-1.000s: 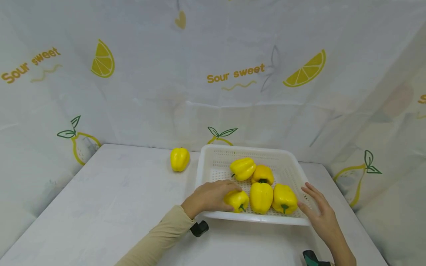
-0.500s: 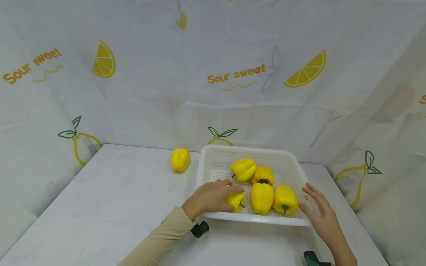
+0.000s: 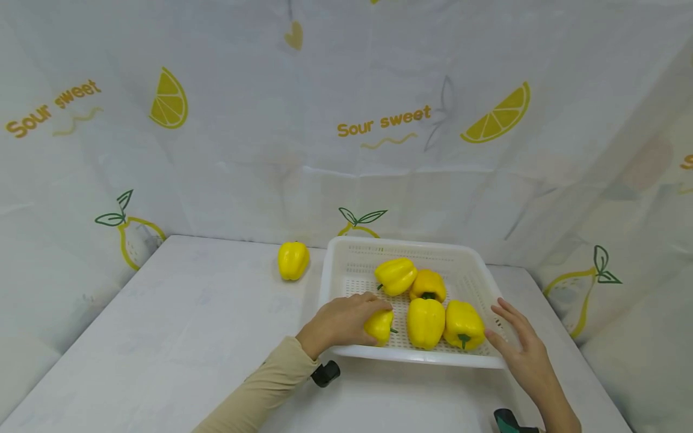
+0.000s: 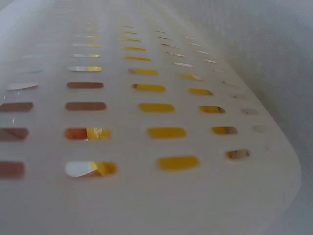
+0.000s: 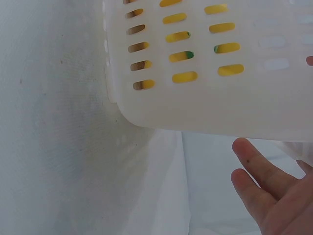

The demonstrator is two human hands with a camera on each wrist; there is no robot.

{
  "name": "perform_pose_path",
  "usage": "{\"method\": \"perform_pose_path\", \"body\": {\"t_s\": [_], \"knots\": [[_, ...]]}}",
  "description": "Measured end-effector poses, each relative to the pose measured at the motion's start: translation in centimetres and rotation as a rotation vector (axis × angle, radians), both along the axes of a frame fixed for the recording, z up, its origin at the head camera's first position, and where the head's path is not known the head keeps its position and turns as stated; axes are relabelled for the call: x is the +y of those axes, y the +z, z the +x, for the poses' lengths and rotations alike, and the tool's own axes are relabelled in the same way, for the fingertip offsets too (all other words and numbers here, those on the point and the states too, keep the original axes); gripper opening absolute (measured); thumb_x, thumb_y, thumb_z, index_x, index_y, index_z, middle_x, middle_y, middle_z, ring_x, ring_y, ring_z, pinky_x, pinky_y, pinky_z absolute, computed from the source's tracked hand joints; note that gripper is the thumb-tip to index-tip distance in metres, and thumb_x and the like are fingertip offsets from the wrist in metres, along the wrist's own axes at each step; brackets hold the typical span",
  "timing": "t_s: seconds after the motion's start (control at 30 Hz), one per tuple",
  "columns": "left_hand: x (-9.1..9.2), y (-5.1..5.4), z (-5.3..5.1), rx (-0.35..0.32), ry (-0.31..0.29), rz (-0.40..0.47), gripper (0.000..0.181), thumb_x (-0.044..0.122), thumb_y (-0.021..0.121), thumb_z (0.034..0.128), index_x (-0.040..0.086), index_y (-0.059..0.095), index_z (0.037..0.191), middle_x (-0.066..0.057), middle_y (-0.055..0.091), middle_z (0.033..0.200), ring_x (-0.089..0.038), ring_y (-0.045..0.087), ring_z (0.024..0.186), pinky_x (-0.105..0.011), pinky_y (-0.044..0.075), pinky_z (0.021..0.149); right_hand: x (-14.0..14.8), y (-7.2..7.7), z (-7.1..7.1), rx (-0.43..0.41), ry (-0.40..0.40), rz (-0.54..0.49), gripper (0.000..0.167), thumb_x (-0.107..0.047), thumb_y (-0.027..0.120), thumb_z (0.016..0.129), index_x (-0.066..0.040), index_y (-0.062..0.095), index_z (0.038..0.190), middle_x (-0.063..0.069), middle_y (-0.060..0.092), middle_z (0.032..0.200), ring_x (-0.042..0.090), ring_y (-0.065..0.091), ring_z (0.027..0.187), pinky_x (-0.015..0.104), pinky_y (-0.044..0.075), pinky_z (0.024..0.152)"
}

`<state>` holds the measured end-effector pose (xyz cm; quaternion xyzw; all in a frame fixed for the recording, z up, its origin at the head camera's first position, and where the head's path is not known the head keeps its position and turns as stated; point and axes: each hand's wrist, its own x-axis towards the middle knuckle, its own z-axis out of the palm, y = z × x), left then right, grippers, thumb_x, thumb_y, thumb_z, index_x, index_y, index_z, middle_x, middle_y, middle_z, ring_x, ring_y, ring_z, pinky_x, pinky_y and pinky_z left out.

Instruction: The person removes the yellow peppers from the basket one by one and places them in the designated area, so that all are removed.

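Note:
My left hand (image 3: 346,320) reaches over the near left corner of a white perforated plastic basket (image 3: 417,356) and grips a yellow bell pepper (image 3: 381,328). The pepper's green stem points right; its left part is hidden under the hand. Around the basket's right rim, my right hand (image 3: 521,352) stands with fingers spread, its thumb near another yellow bell pepper (image 3: 464,319). Seen from the right wrist, the fingers (image 5: 261,169) are extended by the basket's edge. The left wrist view shows only the basket's slotted outer wall (image 4: 127,205), with yellow behind the slots.
More bell peppers lie in the basket: one at front centre (image 3: 425,325), a deeper yellow one (image 3: 428,284) behind it and one farther back (image 3: 396,276). A single bell pepper (image 3: 293,261) rests on the white table (image 3: 206,325), left of the basket. A printed cloth (image 3: 260,150) hangs behind.
The bell pepper under my left hand has turned and shifted left, so its stem now points right. The right hand and the other peppers look unchanged.

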<state>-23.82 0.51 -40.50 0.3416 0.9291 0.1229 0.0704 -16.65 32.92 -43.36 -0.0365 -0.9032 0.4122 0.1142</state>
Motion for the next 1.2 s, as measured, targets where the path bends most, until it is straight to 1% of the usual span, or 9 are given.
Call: {"method": "perform_pose_path", "body": {"t_s": [0.1,0.17,0.27,0.47,0.63,0.77,0.87,0.97,1.2], "knots": [[-0.02,0.05,0.02,0.008,-0.001,-0.007,0.062,0.040,0.080,0.0813,0.034,0.055,0.138,0.001,0.058,0.134,-0.014,0.061,0.108,-0.028,0.054,0.080,0.11,-0.07,0.04,0.002,0.010,-0.005,0.058,-0.025,0.059,0.099,-0.001,0.039,0.149,0.016,0.018,0.165,0.048,0.013,0.150,0.077,0.021,0.106],[-0.04,0.10,0.02,0.007,-0.001,-0.013,0.062,0.040,0.080,0.0811,0.036,0.056,0.138,0.001,0.058,0.131,-0.013,0.060,0.103,-0.026,0.052,0.076,0.19,-0.09,0.04,0.001,0.013,-0.010,0.058,-0.025,0.059,0.099,-0.002,0.039,0.149,0.016,0.018,0.165,0.047,0.012,0.150,0.077,0.021,0.106],[-0.02,0.11,0.01,0.001,-0.001,-0.020,0.061,0.040,0.080,0.0812,0.036,0.056,0.137,0.002,0.060,0.128,-0.011,0.060,0.100,-0.026,0.052,0.076,0.22,-0.13,0.06,-0.001,0.013,-0.014,0.058,-0.025,0.060,0.099,-0.002,0.040,0.149,0.015,0.018,0.165,0.046,0.012,0.150,0.077,0.022,0.106],[0.07,-0.11,-0.14,-0.007,0.002,-0.028,0.061,0.040,0.080,0.0818,0.035,0.055,0.137,0.004,0.063,0.128,-0.012,0.063,0.105,-0.028,0.053,0.081,0.26,-0.20,0.06,0.006,0.026,-0.015,0.058,-0.025,0.060,0.099,-0.003,0.040,0.149,0.015,0.019,0.165,0.046,0.013,0.150,0.077,0.022,0.106],[0.08,-0.22,-0.18,0.019,0.022,-0.015,0.067,0.044,0.082,0.0788,0.032,0.054,0.139,0.002,0.060,0.124,-0.010,0.059,0.094,-0.023,0.051,0.072,0.19,-0.14,0.09,0.011,0.026,-0.019,0.058,-0.025,0.060,0.099,-0.004,0.040,0.149,0.015,0.019,0.165,0.046,0.013,0.150,0.077,0.021,0.106],[0.01,-0.29,-0.14,0.040,0.034,0.021,0.074,0.048,0.083,0.0761,0.028,0.052,0.140,0.000,0.055,0.118,-0.008,0.054,0.085,-0.021,0.047,0.065,0.17,-0.05,0.07,0.001,0.021,-0.019,0.058,-0.025,0.060,0.099,-0.002,0.040,0.149,0.016,0.019,0.165,0.046,0.013,0.150,0.077,0.021,0.106],[-0.02,-0.31,-0.12,0.050,0.037,0.041,0.076,0.049,0.083,0.0748,0.025,0.051,0.140,0.000,0.053,0.116,-0.008,0.053,0.085,-0.020,0.048,0.066,0.17,-0.03,0.05,-0.010,0.016,-0.015,0.058,-0.025,0.060,0.099,-0.001,0.040,0.149,0.017,0.019,0.165,0.047,0.013,0.149,0.077,0.022,0.106],[-0.05,-0.25,-0.11,0.051,0.041,0.058,0.079,0.049,0.084,0.0739,0.023,0.049,0.140,0.000,0.053,0.119,-0.009,0.055,0.089,-0.021,0.051,0.070,0.19,-0.03,0.03,-0.013,0.014,-0.011,0.058,-0.024,0.059,0.099,-0.001,0.040,0.148,0.017,0.018,0.165,0.048,0.013,0.149,0.077,0.022,0.106],[-0.25,-0.13,-0.08,0.011,0.041,0.099,0.083,0.048,0.080,0.0781,0.020,0.041,0.146,0.000,0.057,0.132,-0.013,0.061,0.111,-0.031,0.055,0.088,0.19,-0.05,0.10,-0.003,0.017,-0.017,0.058,-0.024,0.060,0.099,-0.003,0.040,0.149,0.015,0.018,0.165,0.046,0.013,0.150,0.077,0.022,0.106]]}}
